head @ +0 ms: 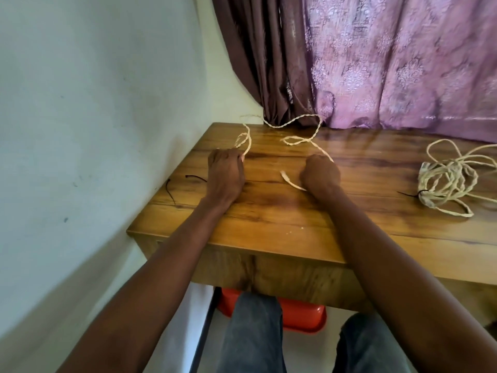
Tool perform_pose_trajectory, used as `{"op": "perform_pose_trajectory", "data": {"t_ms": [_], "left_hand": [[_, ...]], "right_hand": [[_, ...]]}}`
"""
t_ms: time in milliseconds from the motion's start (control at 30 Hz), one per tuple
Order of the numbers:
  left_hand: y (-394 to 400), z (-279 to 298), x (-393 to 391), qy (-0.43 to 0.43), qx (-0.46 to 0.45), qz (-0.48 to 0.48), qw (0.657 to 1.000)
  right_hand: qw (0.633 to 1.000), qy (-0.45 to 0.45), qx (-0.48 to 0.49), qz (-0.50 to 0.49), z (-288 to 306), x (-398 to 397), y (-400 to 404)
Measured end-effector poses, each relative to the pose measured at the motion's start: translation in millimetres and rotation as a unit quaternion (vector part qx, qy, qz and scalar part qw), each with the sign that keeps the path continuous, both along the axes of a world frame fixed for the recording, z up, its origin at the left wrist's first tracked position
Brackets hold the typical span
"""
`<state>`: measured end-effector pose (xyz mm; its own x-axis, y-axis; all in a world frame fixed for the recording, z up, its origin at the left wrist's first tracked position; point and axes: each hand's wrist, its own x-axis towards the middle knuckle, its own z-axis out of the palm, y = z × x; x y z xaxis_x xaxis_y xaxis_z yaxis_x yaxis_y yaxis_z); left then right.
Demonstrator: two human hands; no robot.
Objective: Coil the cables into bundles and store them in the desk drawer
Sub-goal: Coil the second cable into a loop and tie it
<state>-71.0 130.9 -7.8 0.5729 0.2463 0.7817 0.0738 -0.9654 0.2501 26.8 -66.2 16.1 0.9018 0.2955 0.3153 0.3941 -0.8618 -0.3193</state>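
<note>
I see the wooden desk filling the centre of the head view, set against a pale wall on the left and a purple patterned curtain with a brown curtain behind it. Both forearms extend over the desk's front edge. On the desk's right side lies a coiled cable bundle, cream and twisted, loosely wound, with a dark tie at its near-left side. A loose cable of the same kind runs across the back of the desk, looping near the curtain. My left hand is clenched around one stretch of this loose cable, knuckles up. My right hand grips another stretch, with the cable's free end projecting just left of it. A second dark tie lies near the desk's left edge. Below the desk, a red object shows between the knees.
</note>
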Motion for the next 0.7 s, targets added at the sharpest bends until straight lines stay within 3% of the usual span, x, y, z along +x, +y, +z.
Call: {"op": "perform_pose_trajectory", "data": {"t_ms": [100,233,300,333,433,467,533,700], "left_hand": [[-27.0,10.5,9.8,-0.047,-0.083,-0.071,0.993],[-72.4,35.1,29.6,-0.047,-0.263,-0.163,0.950],[-92.4,54.6,37.0,-0.028,-0.406,-0.236,0.882],[-99.5,64.1,40.1,-0.006,-0.479,-0.282,0.831],[-109.7,86.1,45.6,0.084,-0.640,-0.427,0.634],[-110.8,89.5,48.7,0.110,-0.659,-0.458,0.586],[-110.9,92.5,54.3,0.137,-0.666,-0.503,0.534],[-114.9,98.7,49.0,0.172,-0.660,-0.568,0.460]], "right_hand": [[0.998,0.002,0.020,-0.058,2.8,7.1,-26.5],[0.978,-0.078,0.187,0.044,18.6,5.7,-38.6],[0.940,-0.134,0.293,0.111,33.3,4.2,-43.4],[0.929,-0.134,0.316,0.136,43.0,3.8,-45.8],[0.930,-0.113,0.290,0.196,71.2,5.6,-52.1],[0.931,-0.107,0.279,0.211,77.6,7.9,-52.3],[0.935,-0.069,0.266,0.227,84.7,10.9,-49.8],[0.929,0.080,0.296,0.208,77.9,14.8,-39.3]]}}
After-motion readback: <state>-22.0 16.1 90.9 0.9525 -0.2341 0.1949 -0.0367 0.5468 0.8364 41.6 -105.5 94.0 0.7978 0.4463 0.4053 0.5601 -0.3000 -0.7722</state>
